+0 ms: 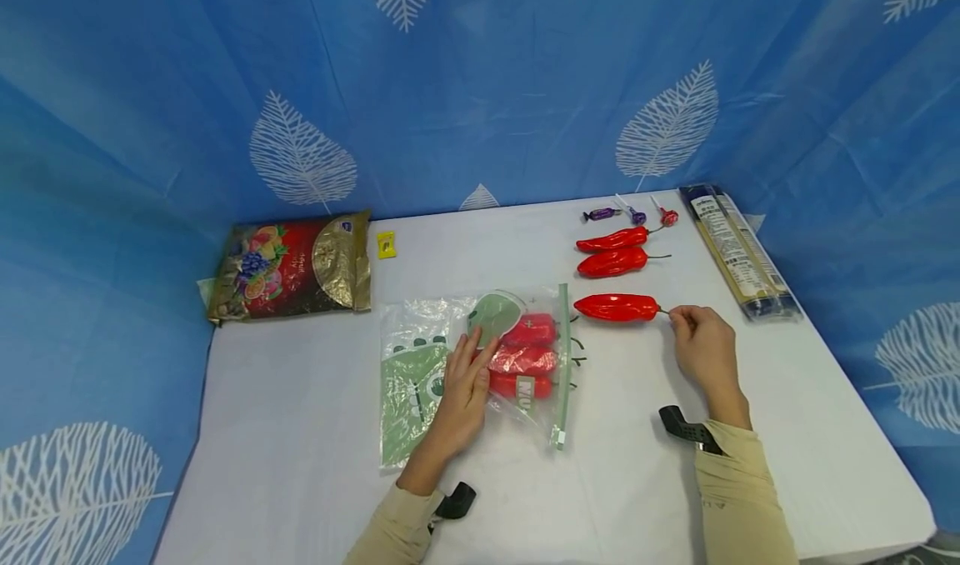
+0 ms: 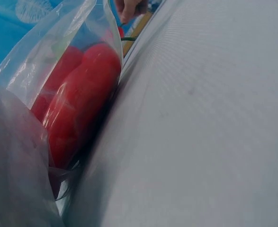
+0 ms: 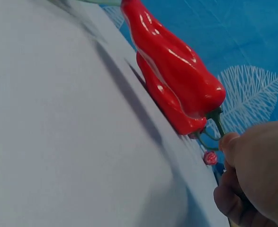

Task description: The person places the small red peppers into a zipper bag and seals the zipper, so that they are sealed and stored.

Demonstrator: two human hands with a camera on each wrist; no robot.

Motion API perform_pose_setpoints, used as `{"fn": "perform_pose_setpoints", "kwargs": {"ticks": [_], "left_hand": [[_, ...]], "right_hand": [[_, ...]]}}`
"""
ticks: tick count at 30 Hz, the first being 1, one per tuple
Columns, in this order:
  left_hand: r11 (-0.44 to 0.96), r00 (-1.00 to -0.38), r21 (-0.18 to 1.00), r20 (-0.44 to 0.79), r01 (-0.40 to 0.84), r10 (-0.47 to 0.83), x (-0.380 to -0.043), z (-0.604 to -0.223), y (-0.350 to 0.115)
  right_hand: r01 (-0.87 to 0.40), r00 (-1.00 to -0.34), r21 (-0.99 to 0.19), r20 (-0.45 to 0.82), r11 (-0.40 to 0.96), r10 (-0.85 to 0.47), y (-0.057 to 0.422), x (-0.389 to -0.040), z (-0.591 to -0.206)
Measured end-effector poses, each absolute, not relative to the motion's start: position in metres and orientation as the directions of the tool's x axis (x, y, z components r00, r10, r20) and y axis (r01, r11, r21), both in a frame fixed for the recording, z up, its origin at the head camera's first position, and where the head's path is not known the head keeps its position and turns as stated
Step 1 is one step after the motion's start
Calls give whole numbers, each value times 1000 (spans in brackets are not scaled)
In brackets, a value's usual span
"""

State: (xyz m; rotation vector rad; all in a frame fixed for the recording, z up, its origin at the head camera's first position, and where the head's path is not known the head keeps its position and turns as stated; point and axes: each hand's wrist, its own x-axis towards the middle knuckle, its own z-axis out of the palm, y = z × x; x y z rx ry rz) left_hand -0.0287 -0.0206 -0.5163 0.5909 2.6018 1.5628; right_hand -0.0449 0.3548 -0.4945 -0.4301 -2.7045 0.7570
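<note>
My right hand (image 1: 705,348) pinches the thin green stem of a glossy red chili pepper (image 1: 618,307). In the right wrist view this pepper (image 3: 174,61) is raised off the table, its tip pointing away from the hand. Fingers straight, my left hand (image 1: 465,390) rests on a clear zip bag (image 1: 405,365) with a green print. Several red peppers (image 1: 525,358) lie inside it, their stems sticking out past the green zip edge on the right. Through the plastic in the left wrist view, the bagged peppers (image 2: 84,99) bulge close by.
Two more red peppers (image 1: 612,262) lie behind the held one. Beyond them are a purple wrapped candy (image 1: 602,214) and two lollipops (image 1: 666,215). A long dark packet (image 1: 738,252) lies at right. At left are a red-gold candy bag (image 1: 292,267) and a yellow candy (image 1: 386,245).
</note>
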Motion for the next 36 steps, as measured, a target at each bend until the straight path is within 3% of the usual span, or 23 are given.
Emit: {"fn": "perform_pose_setpoints", "kwargs": {"ticks": [13, 22, 36], "left_hand": [[417, -928, 860, 152, 294, 341, -30, -517, -22], [419, -927, 858, 152, 296, 343, -28, -519, -21], [421, -928, 860, 141, 288, 345, -28, -517, -20]], "right_hand": [[95, -928, -556, 252, 826, 276, 317, -61, -485], [80, -948, -589, 205, 804, 244, 293, -68, -491], [-84, -970, -674, 225, 734, 95, 268, -78, -490]]}}
